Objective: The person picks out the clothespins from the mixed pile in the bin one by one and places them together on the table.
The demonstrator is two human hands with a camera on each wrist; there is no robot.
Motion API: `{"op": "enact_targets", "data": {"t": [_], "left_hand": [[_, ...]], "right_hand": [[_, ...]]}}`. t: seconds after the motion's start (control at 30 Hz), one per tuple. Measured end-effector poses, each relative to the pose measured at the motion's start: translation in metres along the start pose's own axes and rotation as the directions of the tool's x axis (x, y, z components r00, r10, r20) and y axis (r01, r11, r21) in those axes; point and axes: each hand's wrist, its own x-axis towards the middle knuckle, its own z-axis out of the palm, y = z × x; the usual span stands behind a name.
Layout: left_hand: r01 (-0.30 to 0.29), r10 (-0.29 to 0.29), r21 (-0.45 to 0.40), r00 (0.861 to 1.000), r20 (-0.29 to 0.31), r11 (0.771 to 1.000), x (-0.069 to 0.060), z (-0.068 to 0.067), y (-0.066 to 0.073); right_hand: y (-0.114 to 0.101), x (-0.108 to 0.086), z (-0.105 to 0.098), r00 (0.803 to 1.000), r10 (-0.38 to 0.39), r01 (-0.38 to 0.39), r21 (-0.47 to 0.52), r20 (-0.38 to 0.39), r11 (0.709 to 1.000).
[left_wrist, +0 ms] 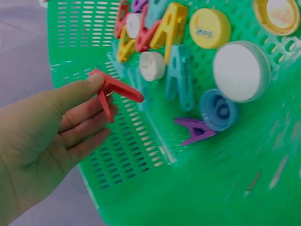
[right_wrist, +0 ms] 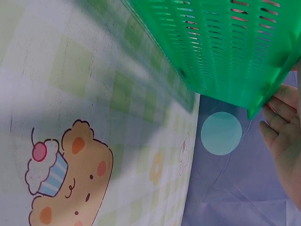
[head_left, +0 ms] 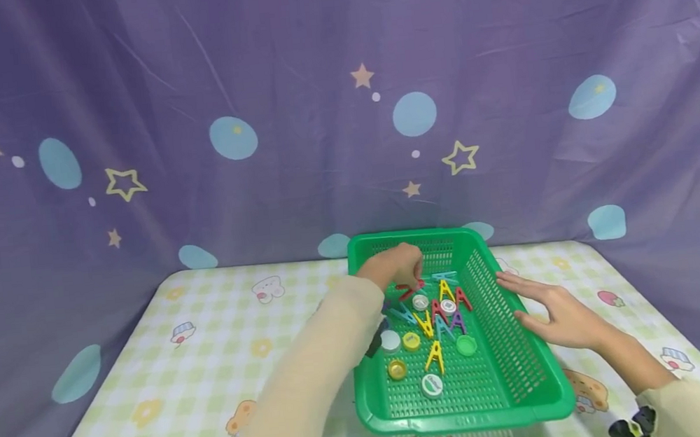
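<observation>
Red clip (left_wrist: 126, 90) pinched between thumb and finger of my left hand (left_wrist: 51, 129), held within the green basket (head_left: 464, 421). A little past those fingertips: a small white cap (left_wrist: 152, 66) and a blue clip (left_wrist: 180, 80). Further from them, a purple clip (left_wrist: 194, 130), then a blue cap (left_wrist: 218, 110) just beside a white lid (left_wrist: 241, 70). My right hand (head_left: 562, 314), fingers straight, touches the basket's right rim. Checked cloth (head_left: 201, 380) under the basket; purple curtain (head_left: 309, 53) beyond both hands.

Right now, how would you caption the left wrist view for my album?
Left hand pinches a red clothespin over a green basket of clothespins and bottle caps.
</observation>
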Motion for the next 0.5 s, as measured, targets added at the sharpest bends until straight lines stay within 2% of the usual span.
{"op": "enact_targets", "data": {"t": [0.13, 0.3, 0.4, 0.5], "left_hand": [[-0.041, 0.041, -0.037, 0.999, 0.015, 0.998, -0.013, -0.012, 0.002], [-0.067, 0.068, -0.099, 0.998, 0.009, 0.993, -0.024, -0.021, -0.004], [-0.074, 0.075, -0.169, 0.997, 0.002, 0.983, -0.032, -0.024, -0.009], [-0.069, 0.071, -0.265, 0.997, -0.001, 0.962, -0.042, -0.027, -0.014]], "right_hand": [[0.0, 0.001, 0.001, 1.0, -0.007, 0.007, 0.003, -0.005, 1.0], [-0.001, 0.001, 0.001, 1.0, -0.019, 0.019, -0.004, -0.01, 1.0], [-0.001, 0.0, 0.0, 1.0, -0.024, 0.024, -0.007, -0.015, 1.0], [-0.001, 0.0, 0.0, 1.0, -0.013, 0.013, -0.005, -0.013, 1.0]]}}
